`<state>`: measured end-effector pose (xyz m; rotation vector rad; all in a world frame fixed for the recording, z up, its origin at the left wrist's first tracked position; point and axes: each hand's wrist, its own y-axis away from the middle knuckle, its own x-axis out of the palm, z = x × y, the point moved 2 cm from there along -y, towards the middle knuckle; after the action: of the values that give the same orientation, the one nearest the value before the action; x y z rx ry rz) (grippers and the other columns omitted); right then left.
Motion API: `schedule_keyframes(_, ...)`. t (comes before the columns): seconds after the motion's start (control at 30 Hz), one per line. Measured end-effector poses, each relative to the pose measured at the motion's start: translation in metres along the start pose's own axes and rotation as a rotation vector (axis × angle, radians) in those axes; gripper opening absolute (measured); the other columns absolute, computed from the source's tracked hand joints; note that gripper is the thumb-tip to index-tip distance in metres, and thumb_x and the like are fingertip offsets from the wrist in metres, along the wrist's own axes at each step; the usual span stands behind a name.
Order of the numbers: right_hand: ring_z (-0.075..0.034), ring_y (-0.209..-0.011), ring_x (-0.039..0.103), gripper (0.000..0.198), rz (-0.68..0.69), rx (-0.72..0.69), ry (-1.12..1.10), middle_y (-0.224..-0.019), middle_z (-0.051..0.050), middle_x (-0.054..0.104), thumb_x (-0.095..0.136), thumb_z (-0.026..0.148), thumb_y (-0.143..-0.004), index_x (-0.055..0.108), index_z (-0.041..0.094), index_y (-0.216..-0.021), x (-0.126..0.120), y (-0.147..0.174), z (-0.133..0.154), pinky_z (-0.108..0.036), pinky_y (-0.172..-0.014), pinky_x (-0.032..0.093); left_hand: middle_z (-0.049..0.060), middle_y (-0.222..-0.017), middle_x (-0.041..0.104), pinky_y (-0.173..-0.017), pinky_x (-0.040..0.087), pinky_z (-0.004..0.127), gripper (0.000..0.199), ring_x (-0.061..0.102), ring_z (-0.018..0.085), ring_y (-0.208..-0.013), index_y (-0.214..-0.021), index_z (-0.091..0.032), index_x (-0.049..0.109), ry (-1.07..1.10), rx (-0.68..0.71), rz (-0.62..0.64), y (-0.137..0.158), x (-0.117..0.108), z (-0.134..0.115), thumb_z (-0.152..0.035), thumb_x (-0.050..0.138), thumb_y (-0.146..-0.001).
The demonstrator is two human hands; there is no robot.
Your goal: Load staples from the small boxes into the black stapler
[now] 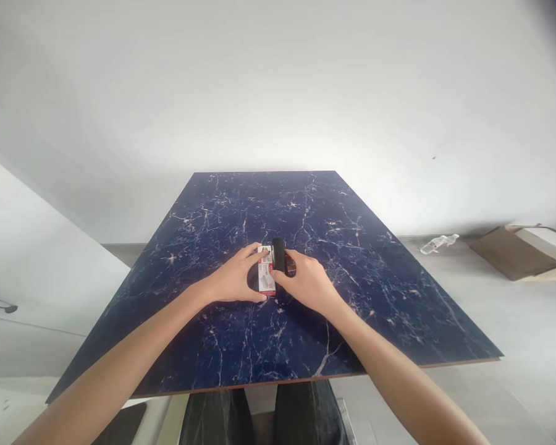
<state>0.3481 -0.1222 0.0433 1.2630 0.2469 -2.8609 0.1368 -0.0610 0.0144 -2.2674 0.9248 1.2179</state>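
At the middle of the dark marbled surface (361, 272), the left hand (235, 279) grasps a small box (265, 277), light and stiff, by its ends, while the right hand (308, 283) clasps a black stapler (278, 254) just beside it.

A plain white wall (278, 80) fills the upper half of the frame, evenly lit, with a small dark speck at upper right. A dark blue marble-patterned tabletop (361, 259) with pale veins takes the centre. At right lies pale grey floor (528, 334); on it, near the wall, a clear plastic bottle (438, 243) lies on its side, and flattened brown cardboard (519, 250) sits further right. A white panel (32, 259) slants across the left edge.
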Motion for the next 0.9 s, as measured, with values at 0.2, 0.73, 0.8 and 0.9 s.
schedule_keyframes(0.2, -0.019, -0.065, 0.061, 0.009, -0.043, 0.079, 0.171, -0.078, -0.003, 0.072, 0.060, 0.029, -0.083, 0.065, 0.022, -0.087, -0.032, -0.009, -0.029, -0.027, -0.058, 0.039, 0.010, -0.156, 0.041, -0.107, 0.050, 0.050, 0.102, 0.053, 0.037, -0.133, -0.157, -0.033, 0.038, 0.126, 0.101, -0.026, -0.056, 0.017, -0.023, -0.044, 0.085, -0.067)
schedule_keyframes(0.73, -0.024, -0.097, 0.069, 0.033, -0.200, 0.474, 0.332, -0.111, -0.010, 0.076, 0.054, 0.027, -0.089, 0.069, 0.016, -0.116, -0.191, -0.045, -0.220, -0.029, -0.079, 0.049, 0.023, -0.170, 0.009, -0.123, 0.018, 0.062, 0.136, 0.010, 0.051, -0.154, -0.165, -0.018, 0.011, 0.014, 0.162, 0.094, -0.319, 0.115, -0.144, -0.066, 0.084, -0.060)
schedule_keyframes(0.8, -0.028, -0.109, 0.066, 0.046, -0.265, 0.503, 0.311, -0.127, -0.016, 0.070, 0.053, 0.033, -0.091, 0.061, 0.014, -0.132, -0.186, -0.040, -0.214, -0.034, -0.090, 0.050, 0.021, -0.171, -0.004, -0.121, 0.015, 0.067, 0.141, 0.003, 0.054, -0.154, -0.166, -0.021, 0.004, 0.006, 0.147, 0.109, -0.307, 0.107, -0.141, -0.073, 0.082, -0.059)
schedule_keyframes(0.9, -0.035, -0.132, 0.052, 0.058, -0.513, 0.454, 0.298, -0.145, -0.025, 0.055, 0.041, 0.039, -0.098, 0.044, 0.008, -0.147, -0.173, -0.035, -0.182, -0.049, -0.108, 0.040, 0.015, -0.172, -0.013, -0.121, 0.016, 0.069, 0.127, 0.000, 0.052, -0.155, -0.166, -0.025, 0.002, 0.011, 0.158, 0.062, -0.269, 0.081, -0.129, -0.084, 0.065, -0.072)
